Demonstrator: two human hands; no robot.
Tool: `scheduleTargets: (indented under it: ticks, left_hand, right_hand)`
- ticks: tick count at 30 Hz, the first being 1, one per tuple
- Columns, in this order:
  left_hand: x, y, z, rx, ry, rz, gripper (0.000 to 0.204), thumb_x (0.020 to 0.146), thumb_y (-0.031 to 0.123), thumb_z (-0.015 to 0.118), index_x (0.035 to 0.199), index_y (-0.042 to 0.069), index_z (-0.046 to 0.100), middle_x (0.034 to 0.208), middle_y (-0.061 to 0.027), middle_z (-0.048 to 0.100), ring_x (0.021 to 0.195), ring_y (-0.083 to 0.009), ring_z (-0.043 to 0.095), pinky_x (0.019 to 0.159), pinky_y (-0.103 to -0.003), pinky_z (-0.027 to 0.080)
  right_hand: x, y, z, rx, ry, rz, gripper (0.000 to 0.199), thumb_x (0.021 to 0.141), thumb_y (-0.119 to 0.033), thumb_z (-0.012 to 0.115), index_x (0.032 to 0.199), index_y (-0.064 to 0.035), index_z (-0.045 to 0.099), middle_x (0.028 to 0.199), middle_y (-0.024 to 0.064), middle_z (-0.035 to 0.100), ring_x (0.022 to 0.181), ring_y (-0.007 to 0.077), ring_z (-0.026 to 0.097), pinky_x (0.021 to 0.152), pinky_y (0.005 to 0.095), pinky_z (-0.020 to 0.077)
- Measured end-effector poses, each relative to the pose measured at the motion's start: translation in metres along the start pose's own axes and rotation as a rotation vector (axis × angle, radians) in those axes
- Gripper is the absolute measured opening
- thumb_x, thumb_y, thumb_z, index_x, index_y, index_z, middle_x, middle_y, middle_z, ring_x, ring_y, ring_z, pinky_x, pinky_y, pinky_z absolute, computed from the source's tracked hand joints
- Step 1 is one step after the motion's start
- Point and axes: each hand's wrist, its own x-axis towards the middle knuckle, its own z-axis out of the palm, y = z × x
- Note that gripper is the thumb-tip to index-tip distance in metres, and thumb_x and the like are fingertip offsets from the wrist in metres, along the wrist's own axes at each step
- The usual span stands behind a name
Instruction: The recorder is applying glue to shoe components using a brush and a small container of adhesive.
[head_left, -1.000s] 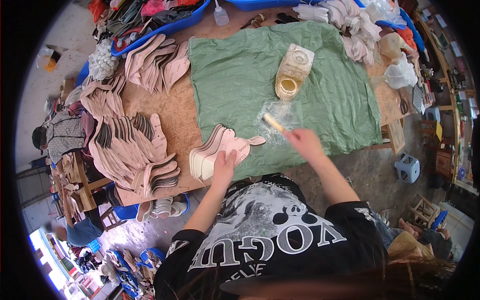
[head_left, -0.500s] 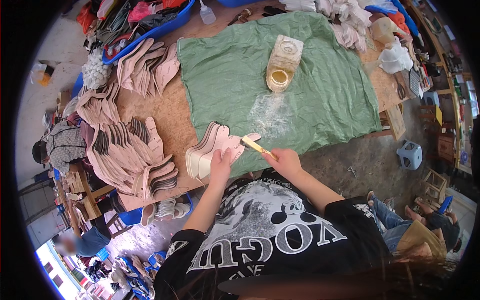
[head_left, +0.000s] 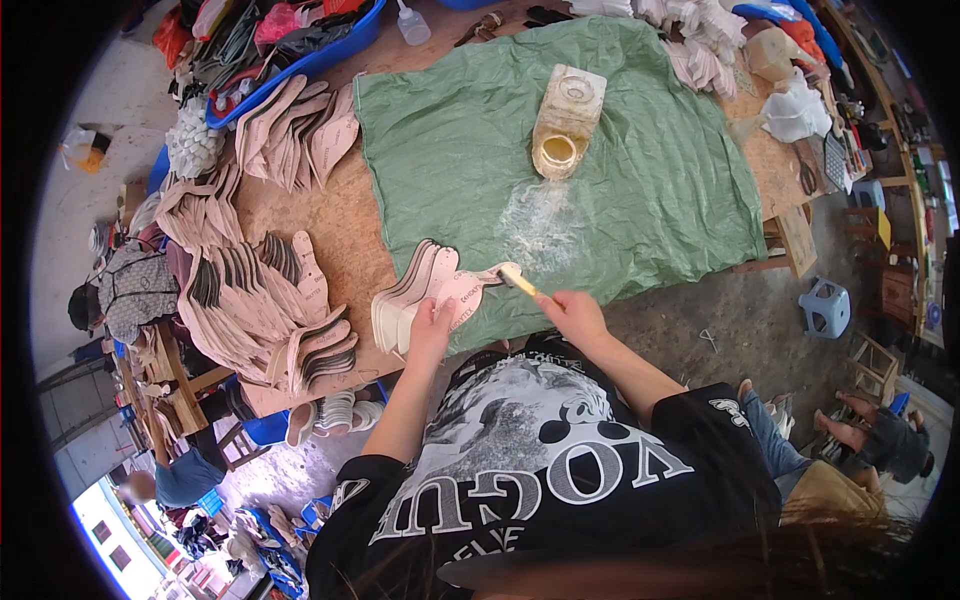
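A worker in a black printed shirt stands at a desk, where the step in hand appears to be brushing the narrow end of a pink sole-shaped piece. The right hand has its grip closed around the handle of a small brush, its head at that narrow end; whether the bristles press down is too small to tell. The left hand's grip is narrow, pinching the near edge of the fanned pieces, thumb on top. They lie at the green sheet's near left corner, just beside the brush. The next move calls for a light, even stroke along the exposed end, the left hand holding the fan steady so the pieces neither slide nor close over one another. Beyond the brush, a whitish smear marks the sheet, and past it rests a pale, stained container, its round mouth yellowish inside. More pink pieces crowd the desk's left side; at the far edge stand a squeeze bottle and a heaped blue bin.
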Motion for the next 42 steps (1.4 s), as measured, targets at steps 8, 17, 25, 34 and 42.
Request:
scheduleTargets:
  ticks: [8, 17, 25, 34, 42]
  left_hand:
    - [-0.002, 0.009, 0.0, 0.013, -0.001, -0.029, 0.03, 0.091, 0.029, 0.06, 0.098, 0.0, 0.057, 0.081, -0.0063, 0.061, 0.071, -0.0112, 0.055, 0.064, -0.026, 0.044]
    - [0.004, 0.009, -0.012, -0.017, -0.098, -0.089, 0.027, 0.09, 0.027, 0.061, 0.099, 0.002, 0.058, 0.084, -0.0068, 0.064, 0.075, -0.0122, 0.058, 0.067, -0.027, 0.046]
    - [-0.004, 0.031, -0.026, 0.396, -0.092, 0.133, 0.037, 0.08, 0.034, 0.07, 0.087, -0.002, 0.064, 0.08, -0.0155, 0.066, 0.072, -0.0242, 0.062, 0.068, -0.033, 0.047]
    - [-0.014, 0.047, -0.027, 0.387, -0.114, 0.022, 0.033, 0.072, 0.028, 0.077, 0.081, -0.002, 0.069, 0.073, -0.0126, 0.067, 0.065, -0.0162, 0.062, 0.062, -0.031, 0.047]
    - [-0.021, 0.06, -0.024, 0.368, -0.096, 0.013, 0.031, 0.071, 0.026, 0.077, 0.084, -0.001, 0.069, 0.076, -0.0127, 0.068, 0.068, -0.0184, 0.064, 0.064, -0.032, 0.048]
  right_hand:
    - [-0.001, 0.006, 0.023, 0.014, -0.06, -0.005, 0.055, 0.088, -0.049, 0.052, 0.061, -0.0015, 0.056, 0.059, 0.0191, 0.055, 0.058, 0.0376, 0.057, 0.054, 0.0466, 0.0425]
    - [0.03, 0.02, 0.017, -0.212, -0.078, 0.082, 0.051, 0.088, -0.048, 0.049, 0.071, -0.0034, 0.066, 0.068, 0.0171, 0.063, 0.067, 0.0361, 0.062, 0.061, 0.0466, 0.0483]
    - [0.04, -0.028, -0.001, -0.079, -0.258, -0.056, 0.048, 0.086, -0.047, 0.053, 0.067, -0.0041, 0.064, 0.066, 0.0161, 0.061, 0.064, 0.0366, 0.06, 0.059, 0.0454, 0.0472]
    - [0.001, -0.06, -0.003, -0.062, -0.14, -0.333, 0.046, 0.085, -0.046, 0.056, 0.066, -0.0047, 0.062, 0.063, 0.0149, 0.06, 0.062, 0.036, 0.06, 0.057, 0.0458, 0.0472]
    - [0.02, -0.04, -0.034, -0.214, -0.138, -0.157, 0.046, 0.087, -0.047, 0.052, 0.069, -0.0065, 0.063, 0.065, 0.0155, 0.062, 0.064, 0.0352, 0.062, 0.059, 0.0462, 0.0484]
